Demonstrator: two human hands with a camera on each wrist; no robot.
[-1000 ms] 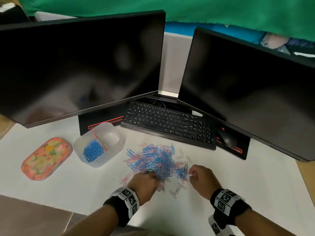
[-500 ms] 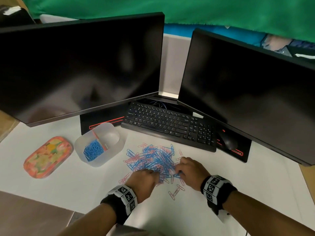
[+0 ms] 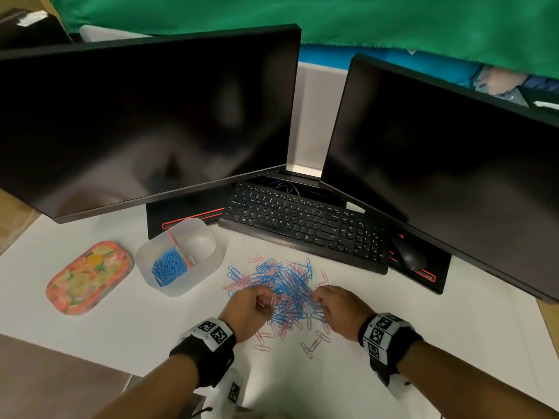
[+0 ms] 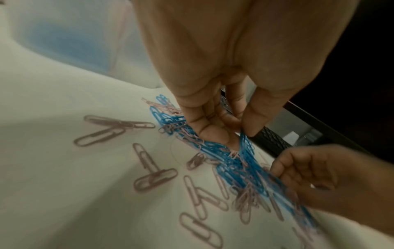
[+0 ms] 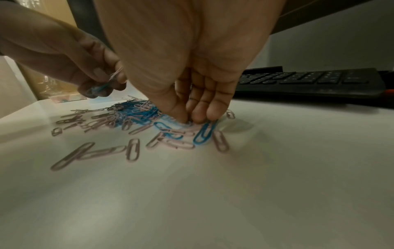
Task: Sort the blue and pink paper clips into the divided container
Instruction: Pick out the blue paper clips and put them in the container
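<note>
Picking through the clip pile [image 3: 284, 291], left hand [image 3: 249, 313] pinches blue clips, right hand [image 3: 338, 309] pinches another; next, the container [image 3: 208, 267].

1. Work surface: a white desk top [image 3: 453, 343], matt, evenly lit from above, with soft shadows.
2. Left near corner: a grey-brown surface [image 3: 45, 382] adjoins the white top.
3. Two dark, switched-off monitors stand at the rear, angled towards each other: left monitor [image 3: 145, 116], right monitor [image 3: 438, 176].
4. A black keyboard [image 3: 302, 225] lies between and below them; a black mouse [image 3: 408, 255] rests on a black mat with red edging [image 3: 435, 279] at its right end.
5. Behind the monitors: a pale partition panel [image 3: 317, 116], with a blue band [image 3: 378, 57] and green cloth [image 3: 332, 16] above.
6. Wood-toned surface [image 3: 15, 225] shows at the far left edge.
</note>
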